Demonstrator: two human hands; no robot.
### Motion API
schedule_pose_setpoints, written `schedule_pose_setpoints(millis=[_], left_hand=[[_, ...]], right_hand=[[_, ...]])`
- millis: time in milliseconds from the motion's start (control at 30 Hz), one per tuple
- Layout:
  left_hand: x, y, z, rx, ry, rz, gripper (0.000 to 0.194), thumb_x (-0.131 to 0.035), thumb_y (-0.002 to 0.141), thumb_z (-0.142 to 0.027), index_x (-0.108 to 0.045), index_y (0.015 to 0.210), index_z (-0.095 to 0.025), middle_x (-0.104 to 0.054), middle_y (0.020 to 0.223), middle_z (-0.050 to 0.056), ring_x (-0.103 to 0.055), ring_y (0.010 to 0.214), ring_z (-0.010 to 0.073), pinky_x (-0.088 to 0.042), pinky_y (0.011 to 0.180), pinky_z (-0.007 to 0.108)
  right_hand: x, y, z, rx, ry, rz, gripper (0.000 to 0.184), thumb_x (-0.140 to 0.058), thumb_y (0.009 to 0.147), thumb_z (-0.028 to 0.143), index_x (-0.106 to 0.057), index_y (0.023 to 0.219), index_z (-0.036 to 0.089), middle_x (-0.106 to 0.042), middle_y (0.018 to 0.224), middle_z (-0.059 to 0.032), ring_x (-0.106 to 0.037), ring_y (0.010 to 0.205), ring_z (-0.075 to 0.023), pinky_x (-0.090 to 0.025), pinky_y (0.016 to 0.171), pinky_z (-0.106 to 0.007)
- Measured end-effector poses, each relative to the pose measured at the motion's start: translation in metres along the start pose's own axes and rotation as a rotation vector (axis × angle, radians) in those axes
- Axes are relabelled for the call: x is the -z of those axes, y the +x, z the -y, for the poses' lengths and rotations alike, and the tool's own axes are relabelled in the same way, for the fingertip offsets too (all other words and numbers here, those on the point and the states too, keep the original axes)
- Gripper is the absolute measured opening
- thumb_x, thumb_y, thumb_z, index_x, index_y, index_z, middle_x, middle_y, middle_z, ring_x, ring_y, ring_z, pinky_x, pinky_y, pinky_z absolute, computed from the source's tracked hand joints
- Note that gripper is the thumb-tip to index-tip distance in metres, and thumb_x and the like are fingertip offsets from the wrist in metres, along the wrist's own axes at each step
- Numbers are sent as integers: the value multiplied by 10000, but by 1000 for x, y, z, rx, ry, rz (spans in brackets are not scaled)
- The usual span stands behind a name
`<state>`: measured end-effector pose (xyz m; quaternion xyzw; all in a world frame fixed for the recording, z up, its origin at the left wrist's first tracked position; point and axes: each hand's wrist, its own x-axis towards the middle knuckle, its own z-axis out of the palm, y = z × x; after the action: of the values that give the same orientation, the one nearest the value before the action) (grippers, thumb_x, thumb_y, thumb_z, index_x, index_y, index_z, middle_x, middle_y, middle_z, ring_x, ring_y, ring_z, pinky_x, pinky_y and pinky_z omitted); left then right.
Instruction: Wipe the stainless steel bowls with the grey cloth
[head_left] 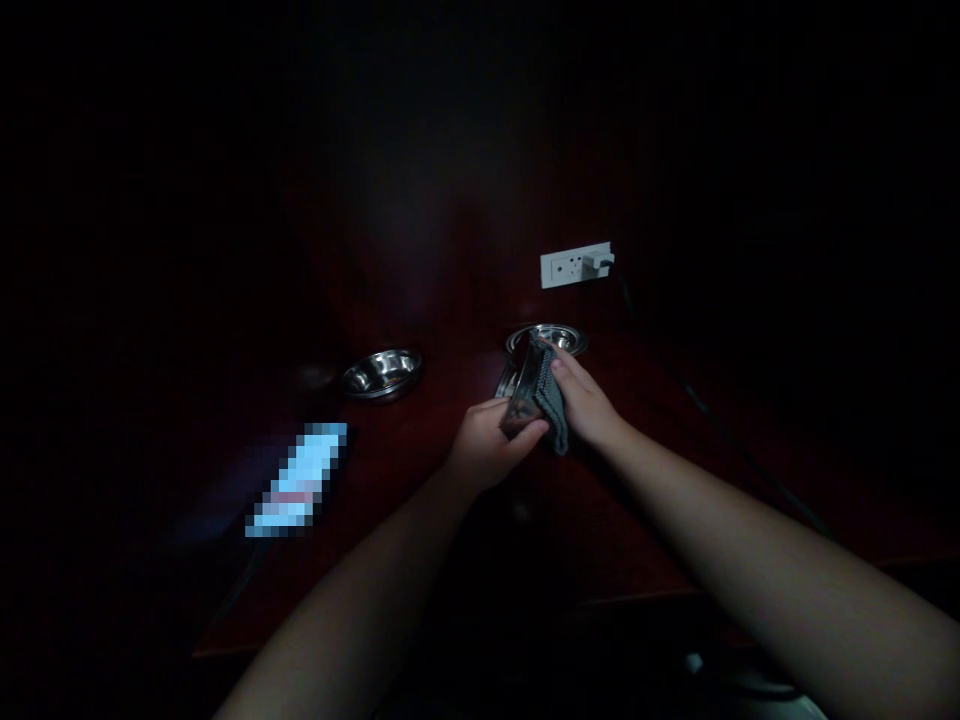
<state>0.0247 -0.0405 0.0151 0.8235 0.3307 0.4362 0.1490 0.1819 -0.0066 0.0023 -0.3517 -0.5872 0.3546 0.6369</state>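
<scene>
My left hand (478, 448) is closed on the near edge of a shiny metal dish (523, 392), which is tilted up on its side. A grey knitted cloth (553, 402) lies along the right face of the dish. My right hand (589, 402) presses this cloth against the dish, its fingers wrapped over the far end. Just behind the hands, a round steel bowl (568, 338) rests on the table, partly hidden by the dish and fingers. The exact shape of the held dish is hard to make out in the dim light.
Another steel bowl (382, 376) sits to the left on the dark red table (420, 460). Nearer on that side is a bright, pixelated rectangle (300, 485). A white wall socket (566, 267) holds a plug, and a dark cable (694, 398) trails across the right side.
</scene>
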Motion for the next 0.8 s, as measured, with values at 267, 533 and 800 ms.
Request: schedule_pose_setpoints(millis=[267, 533, 800], left_hand=[[-1, -1, -1, 7, 15, 7, 142, -619, 765, -293, -654, 728, -160, -650, 716, 24, -608, 646, 134, -473, 604, 239], [-2, -1, -2, -16, 21, 8, 143, -618, 763, -287, -654, 698, -166, -651, 698, 20, -608, 644, 136, -475, 609, 240], [-1, -2, -3, -18, 26, 12, 157, -612, 766, -284, -637, 668, -165, -631, 674, 12, -592, 625, 129, -466, 596, 240]], right_hand=[[2, 1, -6, -93, -25, -88, 501, -480, 804, 569, -561, 1199, 272, -572, 1262, 4, -437, 1257, -205, -209, 1125, -371], [3, 2, -12, -166, 8, -156, 578, -524, 765, 591, -555, 1213, 227, -553, 1288, -40, -450, 1249, -229, -228, 1118, -398], [4, 2, -8, -128, -2, -117, 466, -497, 799, 556, -618, 1117, 238, -627, 1178, -28, -476, 1221, -235, -249, 1112, -406]])
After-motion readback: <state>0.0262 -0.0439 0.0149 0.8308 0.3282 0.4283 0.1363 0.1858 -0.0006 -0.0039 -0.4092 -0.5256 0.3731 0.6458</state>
